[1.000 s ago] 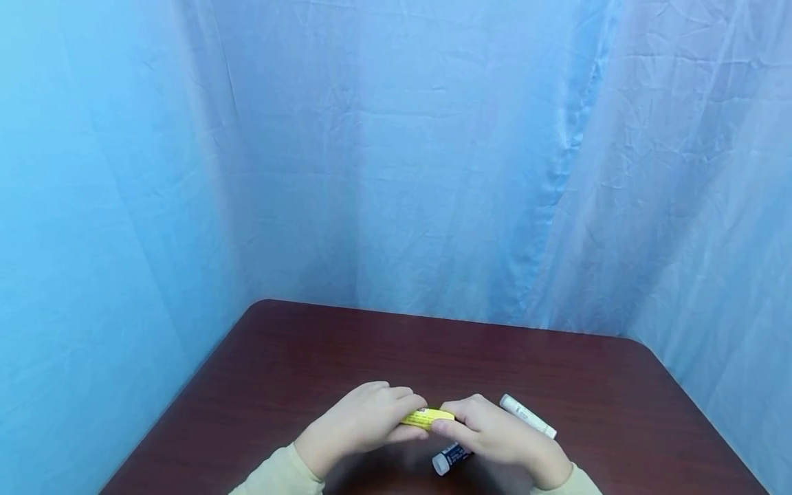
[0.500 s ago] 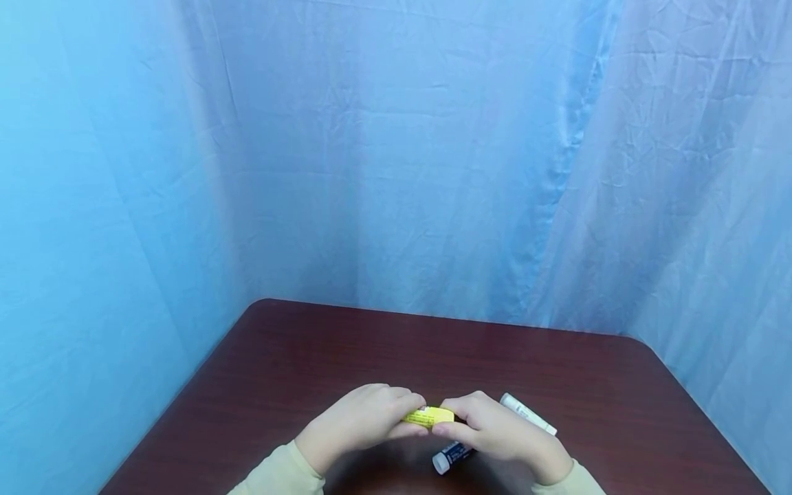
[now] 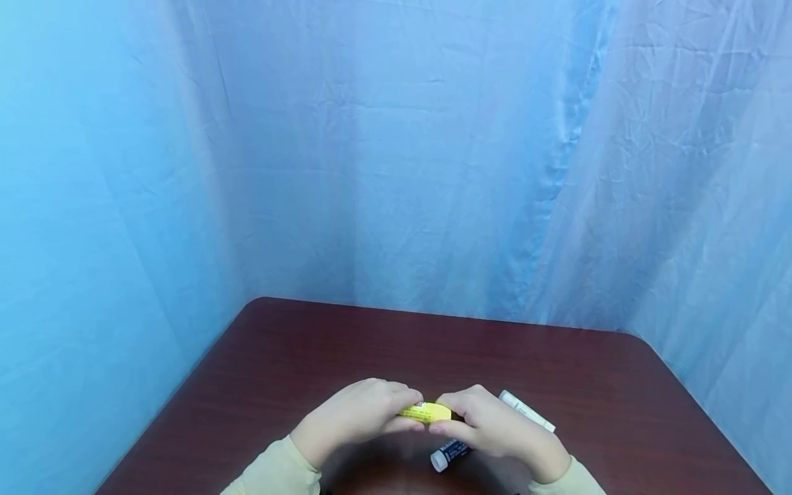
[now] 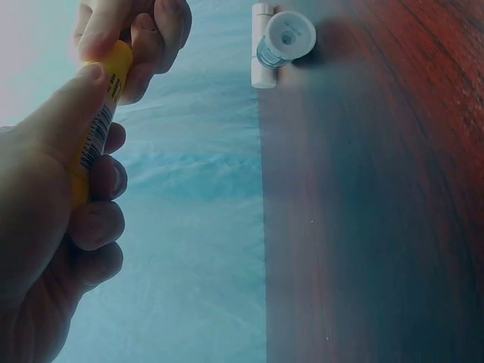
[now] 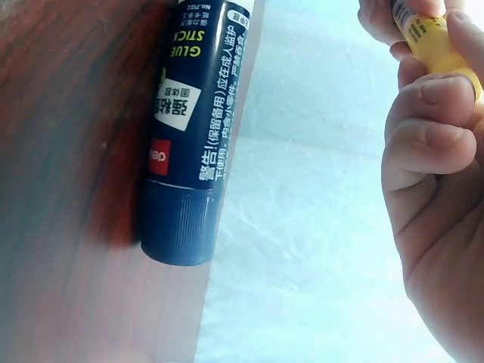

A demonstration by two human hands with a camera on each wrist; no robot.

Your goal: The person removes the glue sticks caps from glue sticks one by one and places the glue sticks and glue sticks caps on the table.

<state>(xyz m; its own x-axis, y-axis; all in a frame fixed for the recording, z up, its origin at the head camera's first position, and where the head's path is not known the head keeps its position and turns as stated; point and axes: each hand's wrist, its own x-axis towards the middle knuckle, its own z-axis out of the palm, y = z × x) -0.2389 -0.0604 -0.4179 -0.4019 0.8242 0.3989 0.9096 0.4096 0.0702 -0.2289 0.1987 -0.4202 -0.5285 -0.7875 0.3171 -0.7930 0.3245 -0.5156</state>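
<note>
A yellow glue stick with a printed label is held between both hands, above the table's near part. My left hand grips one end; in the left wrist view its fingers curl round the barrel. The other end is pinched by the thumb and fingers of my right hand. Below the right hand lies a dark blue glue stick, its lettering legible in the right wrist view. A slim white tube lies just beyond that hand. Fingers hide both ends of the yellow glue stick.
The dark reddish-brown table has rounded far corners. Light blue curtains hang behind it and along both sides. In the left wrist view the white tube shows behind the pale end of the blue glue stick.
Both hands keep their hold on the yellow glue stick and sit slightly higher in the head view, which has itself shifted a little. The blue glue stick and white tube stay where they lie.
</note>
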